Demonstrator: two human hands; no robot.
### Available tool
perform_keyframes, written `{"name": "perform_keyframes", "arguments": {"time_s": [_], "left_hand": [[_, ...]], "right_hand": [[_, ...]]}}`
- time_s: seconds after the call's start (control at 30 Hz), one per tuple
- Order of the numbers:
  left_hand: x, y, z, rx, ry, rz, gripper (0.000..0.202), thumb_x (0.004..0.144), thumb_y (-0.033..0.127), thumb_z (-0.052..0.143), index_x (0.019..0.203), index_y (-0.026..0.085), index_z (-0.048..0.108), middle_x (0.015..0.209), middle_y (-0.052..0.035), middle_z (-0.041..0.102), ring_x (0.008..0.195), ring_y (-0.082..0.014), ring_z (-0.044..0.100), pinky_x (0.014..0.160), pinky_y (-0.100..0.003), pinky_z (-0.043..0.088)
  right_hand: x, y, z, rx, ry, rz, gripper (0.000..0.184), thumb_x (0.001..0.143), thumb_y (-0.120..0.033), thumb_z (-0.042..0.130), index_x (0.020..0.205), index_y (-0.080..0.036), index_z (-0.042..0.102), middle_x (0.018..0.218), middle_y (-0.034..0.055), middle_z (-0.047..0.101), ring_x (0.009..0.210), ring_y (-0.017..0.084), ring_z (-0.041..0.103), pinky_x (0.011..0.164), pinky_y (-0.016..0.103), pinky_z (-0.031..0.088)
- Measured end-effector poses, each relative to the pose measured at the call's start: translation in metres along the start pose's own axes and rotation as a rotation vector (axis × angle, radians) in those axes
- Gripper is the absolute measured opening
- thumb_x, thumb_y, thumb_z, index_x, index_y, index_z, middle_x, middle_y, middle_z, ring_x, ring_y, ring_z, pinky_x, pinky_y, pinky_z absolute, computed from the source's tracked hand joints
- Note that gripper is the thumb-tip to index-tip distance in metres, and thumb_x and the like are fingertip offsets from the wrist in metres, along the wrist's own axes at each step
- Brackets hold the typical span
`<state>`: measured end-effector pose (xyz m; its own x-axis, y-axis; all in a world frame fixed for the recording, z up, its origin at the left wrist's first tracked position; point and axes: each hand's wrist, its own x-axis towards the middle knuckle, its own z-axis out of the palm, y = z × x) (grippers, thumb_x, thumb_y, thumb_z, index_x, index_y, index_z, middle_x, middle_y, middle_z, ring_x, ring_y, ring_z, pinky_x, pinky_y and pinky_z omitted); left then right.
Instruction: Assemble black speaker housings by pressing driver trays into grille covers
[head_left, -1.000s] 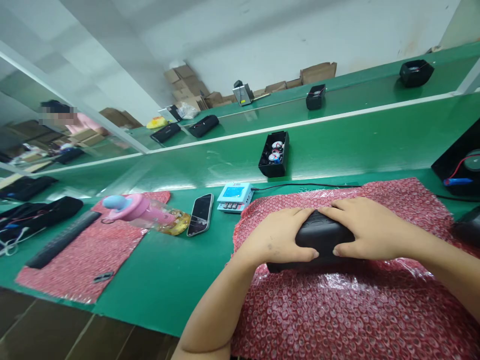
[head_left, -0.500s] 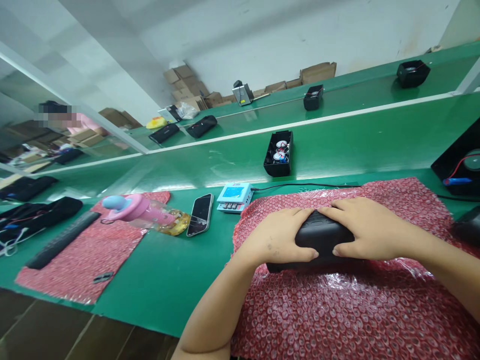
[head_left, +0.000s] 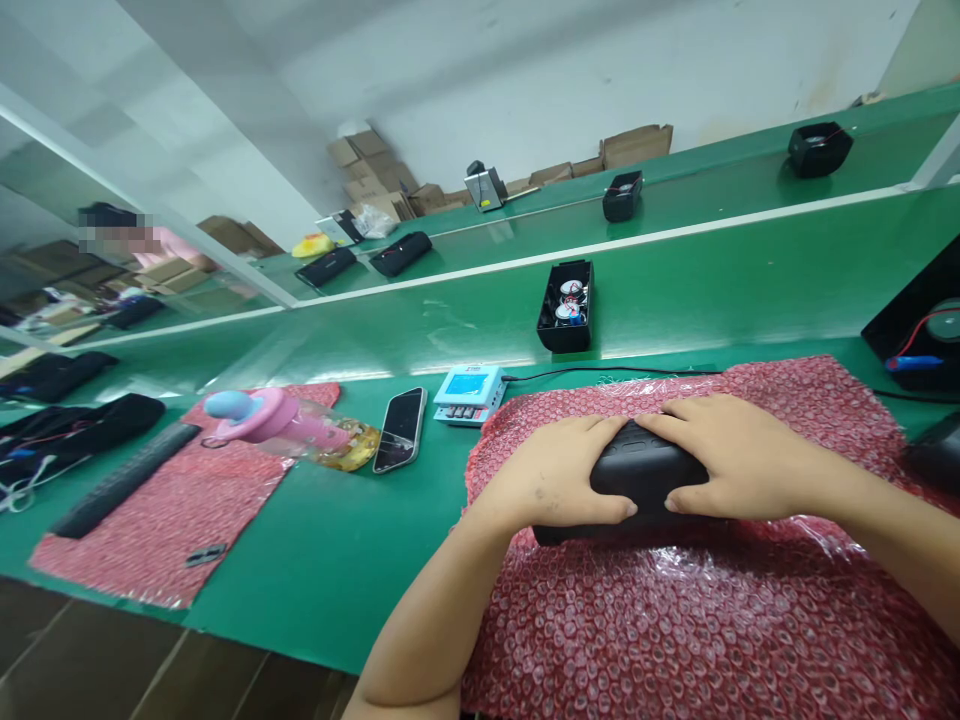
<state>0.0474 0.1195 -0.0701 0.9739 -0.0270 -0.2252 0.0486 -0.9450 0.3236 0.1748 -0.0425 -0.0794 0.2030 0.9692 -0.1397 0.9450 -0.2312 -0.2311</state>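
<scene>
A black speaker housing (head_left: 649, 475) lies on red bubble wrap (head_left: 675, 630) in front of me. My left hand (head_left: 574, 475) grips its left side, thumb along the near face and fingers over the top. On the right side, my right hand (head_left: 724, 455) holds it the same way, fingers curled over the top edge. Both thumbs point toward each other with a small gap between them. The palms and fingers hide the ends of the housing.
Behind the wrap sits a light-blue device (head_left: 470, 395) with a black cable. Left of it are a phone (head_left: 400, 430) and a pink-topped bottle (head_left: 292, 425). An open speaker casing (head_left: 566, 308) with wires rests on the green belt (head_left: 712, 270). At right stands another wired casing (head_left: 922, 330).
The open casing on the near green belt has shifted slightly right. Casings on the far strip have moved slightly left. My hands and the held housing look unmoved.
</scene>
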Motion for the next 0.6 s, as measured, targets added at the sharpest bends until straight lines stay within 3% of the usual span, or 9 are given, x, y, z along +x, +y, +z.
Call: {"name": "perform_keyframes", "arguments": {"time_s": [0.6], "left_hand": [[-0.0010,0.0025,0.0002,0.009,0.003,0.003,0.067,0.067,0.047,0.063,0.125,0.019,0.045,0.121,-0.0087,0.058,0.106,-0.0285,0.055,0.089,-0.043,0.044]], "right_hand": [[-0.0007,-0.0032,0.0011,0.002,0.022,0.047,0.061,0.068,-0.045,0.059,0.123,-0.021,0.054,0.109,0.0117,0.061,0.094,0.032,0.057,0.077,0.044,0.042]]}}
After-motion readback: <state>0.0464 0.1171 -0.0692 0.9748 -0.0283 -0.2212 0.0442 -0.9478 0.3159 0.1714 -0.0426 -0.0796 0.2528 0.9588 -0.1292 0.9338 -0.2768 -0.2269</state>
